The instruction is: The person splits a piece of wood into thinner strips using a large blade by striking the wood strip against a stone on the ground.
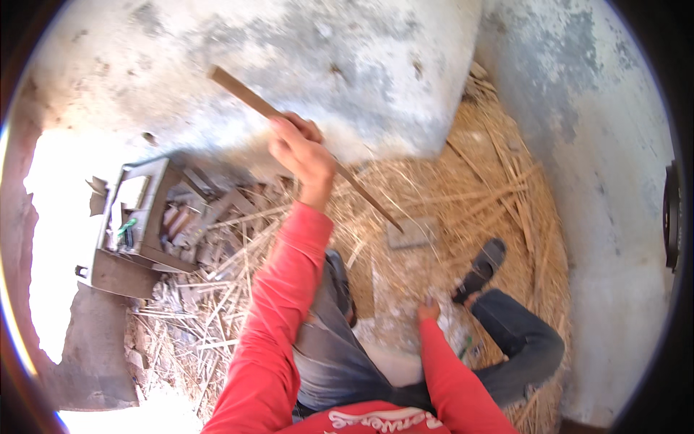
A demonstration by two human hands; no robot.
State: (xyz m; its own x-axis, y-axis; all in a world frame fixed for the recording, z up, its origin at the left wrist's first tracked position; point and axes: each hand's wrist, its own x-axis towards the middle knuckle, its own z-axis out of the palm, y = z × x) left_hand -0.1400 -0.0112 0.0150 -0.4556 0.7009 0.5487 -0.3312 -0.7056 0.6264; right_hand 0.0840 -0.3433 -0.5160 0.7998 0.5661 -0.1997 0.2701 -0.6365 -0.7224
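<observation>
My left hand is raised in front of me, closed round a long, flat bamboo or wooden strip. The strip slants from its broad end at the upper left down to a narrow end at the lower right. That lower end appears above a flat grey block on the floor. Low between my legs is my right hand, its fingers curled in. Anything inside that hand is hidden from this view.
Loose strips and shavings cover the floor. At the left stands a worn cabinet with small items on top and wood scraps beside it. Bare, patchy walls rise ahead and on the right. My sandalled foot rests among the shavings.
</observation>
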